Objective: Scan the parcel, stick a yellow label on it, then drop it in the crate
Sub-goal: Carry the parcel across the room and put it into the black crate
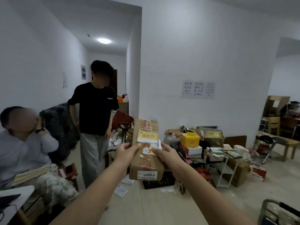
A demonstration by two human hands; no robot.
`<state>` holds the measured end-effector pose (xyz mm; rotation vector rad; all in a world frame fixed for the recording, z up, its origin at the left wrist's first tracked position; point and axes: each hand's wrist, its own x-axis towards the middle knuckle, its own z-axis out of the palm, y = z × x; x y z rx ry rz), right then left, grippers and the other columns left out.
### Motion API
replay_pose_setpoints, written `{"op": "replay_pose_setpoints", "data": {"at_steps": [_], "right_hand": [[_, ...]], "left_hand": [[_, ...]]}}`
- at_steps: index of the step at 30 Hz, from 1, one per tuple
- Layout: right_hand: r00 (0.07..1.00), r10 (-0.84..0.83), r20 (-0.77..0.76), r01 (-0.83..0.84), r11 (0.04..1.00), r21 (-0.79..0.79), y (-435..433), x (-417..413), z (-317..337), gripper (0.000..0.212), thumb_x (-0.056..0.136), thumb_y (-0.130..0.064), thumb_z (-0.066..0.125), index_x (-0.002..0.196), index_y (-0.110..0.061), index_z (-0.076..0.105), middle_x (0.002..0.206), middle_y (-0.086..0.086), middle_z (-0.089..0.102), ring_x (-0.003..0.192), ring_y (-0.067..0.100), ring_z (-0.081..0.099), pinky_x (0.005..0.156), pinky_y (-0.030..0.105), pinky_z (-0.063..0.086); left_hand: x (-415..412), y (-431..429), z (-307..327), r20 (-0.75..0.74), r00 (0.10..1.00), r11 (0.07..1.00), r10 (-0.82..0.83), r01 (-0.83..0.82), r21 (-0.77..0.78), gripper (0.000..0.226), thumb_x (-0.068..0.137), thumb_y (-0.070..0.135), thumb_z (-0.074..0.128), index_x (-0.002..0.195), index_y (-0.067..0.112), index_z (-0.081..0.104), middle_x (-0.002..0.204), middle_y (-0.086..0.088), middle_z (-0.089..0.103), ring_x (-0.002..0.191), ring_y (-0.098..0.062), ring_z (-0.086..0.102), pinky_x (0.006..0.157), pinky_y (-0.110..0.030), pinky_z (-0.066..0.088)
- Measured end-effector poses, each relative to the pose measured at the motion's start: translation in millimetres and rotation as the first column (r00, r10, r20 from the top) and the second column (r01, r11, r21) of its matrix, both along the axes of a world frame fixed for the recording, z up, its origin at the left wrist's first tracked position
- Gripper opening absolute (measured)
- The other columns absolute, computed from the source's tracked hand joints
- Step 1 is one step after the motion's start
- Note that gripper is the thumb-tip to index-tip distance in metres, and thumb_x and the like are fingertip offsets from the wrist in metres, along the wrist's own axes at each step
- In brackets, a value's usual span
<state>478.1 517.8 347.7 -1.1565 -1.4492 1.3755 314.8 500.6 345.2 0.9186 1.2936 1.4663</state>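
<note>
I hold a long brown cardboard parcel [146, 163] out in front of me, above the floor. A yellow label [147, 136] with dark characters sits flat on its top face, and a white shipping label [152, 147] lies just below it. My left hand [125, 151] grips the parcel's left edge beside the yellow label. On the right edge, my right hand [165, 153] holds the parcel with its fingers over the white label. A black plastic crate [159, 180] stands on the floor directly under the parcel's near end, mostly hidden by it.
A person in a black shirt [95, 111] stands left of the parcel; another sits at far left [21, 143]. Boxes and packages [203, 143] pile against the white wall to the right. Papers [121, 190] lie on the floor. A metal cart [279, 213] is at bottom right.
</note>
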Motion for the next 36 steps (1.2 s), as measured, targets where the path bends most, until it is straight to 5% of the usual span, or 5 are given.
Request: {"op": "replay_pose_setpoints", "data": {"at_steps": [8,13,22,27,36], "right_hand": [[0.998,-0.002,-0.065,0.000,1.000,-0.025,19.2,30.5,-19.4,0.044,0.092,-0.018,0.060,0.129,-0.038,0.051,0.093,-0.007,0.071,0.080,0.013,0.072,0.060,0.026,0.057],[0.989,-0.031,-0.143,0.020,0.997,-0.072,51.8,26.2,-29.3,0.063,0.085,0.003,0.061,0.133,-0.034,0.046,0.097,0.003,0.071,0.085,0.022,0.073,0.070,0.036,0.060],[0.991,-0.072,-0.108,0.067,0.997,-0.048,139.7,-2.5,-30.8,0.055,0.080,0.011,0.060,0.124,-0.017,0.042,0.116,0.015,0.065,0.102,0.029,0.066,0.078,0.038,0.056],[0.992,-0.097,-0.081,0.098,0.995,0.018,211.5,-29.2,-23.1,0.058,0.076,0.008,0.065,0.125,-0.013,0.044,0.118,0.014,0.064,0.106,0.030,0.064,0.090,0.047,0.055],[0.979,-0.138,-0.148,0.138,0.990,-0.010,318.8,-39.2,-20.6,0.053,0.074,0.013,0.063,0.115,-0.018,0.049,0.100,0.003,0.068,0.099,0.026,0.066,0.085,0.042,0.056]], "left_hand": [[36.1,13.7,-13.5,0.000,1.000,0.999,0.028,-0.028,-0.015,0.031,0.087,0.020,0.065,0.114,0.015,0.050,0.086,-0.005,0.066,0.072,-0.020,0.066,0.054,-0.030,0.050],[27.3,40.7,-26.5,-0.010,0.999,0.999,0.054,-0.054,0.003,0.048,0.078,0.008,0.074,0.118,0.009,0.049,0.102,-0.008,0.065,0.080,-0.019,0.066,0.061,-0.031,0.052],[-6.7,137.0,-36.1,0.024,1.000,1.000,0.017,-0.017,0.012,0.058,0.073,0.000,0.075,0.124,0.007,0.048,0.116,-0.014,0.065,0.094,-0.028,0.067,0.069,-0.039,0.054],[-36.5,208.3,-29.0,0.032,0.999,0.999,0.003,-0.005,0.050,0.058,0.070,-0.001,0.078,0.119,0.009,0.048,0.120,-0.016,0.064,0.103,-0.034,0.066,0.091,-0.053,0.053],[-46.6,321.0,-24.0,0.011,0.999,0.994,-0.043,0.042,0.105,0.058,0.073,-0.006,0.074,0.124,0.004,0.048,0.115,-0.011,0.060,0.099,-0.027,0.062,0.078,-0.038,0.054]]}}
